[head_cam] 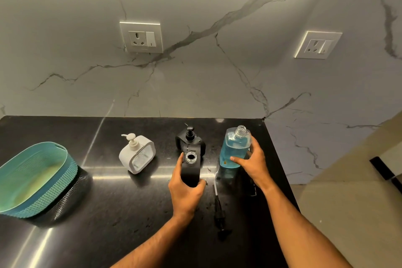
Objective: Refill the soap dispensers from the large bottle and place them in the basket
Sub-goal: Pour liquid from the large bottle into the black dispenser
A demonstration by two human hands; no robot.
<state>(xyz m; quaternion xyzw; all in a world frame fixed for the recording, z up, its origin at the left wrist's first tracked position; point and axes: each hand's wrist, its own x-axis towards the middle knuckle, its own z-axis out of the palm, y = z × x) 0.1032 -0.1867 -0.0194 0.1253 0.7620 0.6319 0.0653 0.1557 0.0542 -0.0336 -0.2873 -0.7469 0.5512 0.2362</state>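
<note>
- Head view, grip: the open black dispenser (191, 166) is held near the counter's middle by the left hand (186, 189), fingers and thumb wrapped round its body, uncapped neck upward. The large bottle (235, 148), cap off and part full of blue soap, is gripped round its lower body by the right hand (252, 162), just right of the dispenser.
- Head view, risk: the dispenser's mouth is narrow, so soap is likely to be spilled down its side if the bottle is tipped fast or off-centre. A slip is also possible on wet plastic.
- Head view, surroundings: the removed pump (218, 211) lies on the black counter (108, 202) between the forearms and could be knocked. A second black dispenser (190, 138) stands just behind, a white dispenser (137, 153) to the left, the teal basket (37, 178) well apart at far left.
</note>
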